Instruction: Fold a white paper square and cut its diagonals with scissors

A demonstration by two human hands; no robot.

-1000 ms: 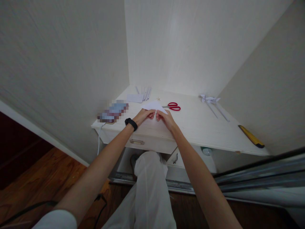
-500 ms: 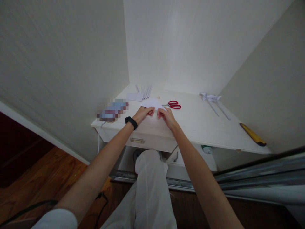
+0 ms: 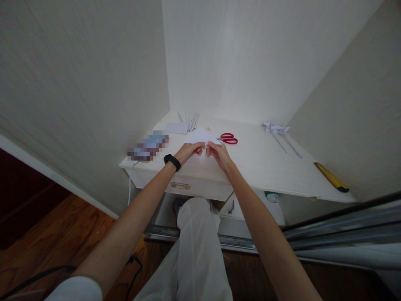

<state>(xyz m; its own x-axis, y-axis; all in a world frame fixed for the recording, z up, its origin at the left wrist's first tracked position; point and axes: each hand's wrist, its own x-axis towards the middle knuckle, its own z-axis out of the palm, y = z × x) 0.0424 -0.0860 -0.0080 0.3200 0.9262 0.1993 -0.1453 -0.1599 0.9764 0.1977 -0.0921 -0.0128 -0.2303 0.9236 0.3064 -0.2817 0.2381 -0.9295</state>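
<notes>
Above the desk near its front, a white sheet of paper (image 3: 202,136) is held between both hands, its far side coming to a point like a triangle. My left hand (image 3: 192,150), with a black band on the wrist, pinches the near edge. Close beside it, my right hand (image 3: 217,152) pinches the same edge, fingers curled beneath. Just right of the paper lie red-handled scissors (image 3: 228,139), their blades partly hidden by the sheet. Behind the left hand rest a flat white paper piece (image 3: 177,128) and several thin white paper tubes (image 3: 192,122).
Two white paper pinwheels (image 3: 275,128) on sticks lie at the back right. A yellow cutter or saw handle (image 3: 331,177) is near the right wall. On the left sits a blurred-out device (image 3: 148,145) with a white cable (image 3: 130,184). The white desk (image 3: 257,167) has a drawer below.
The paper has turned slightly, and its right part covers more of the scissor blades. My fingertips have drawn a little closer together along its near edge.
</notes>
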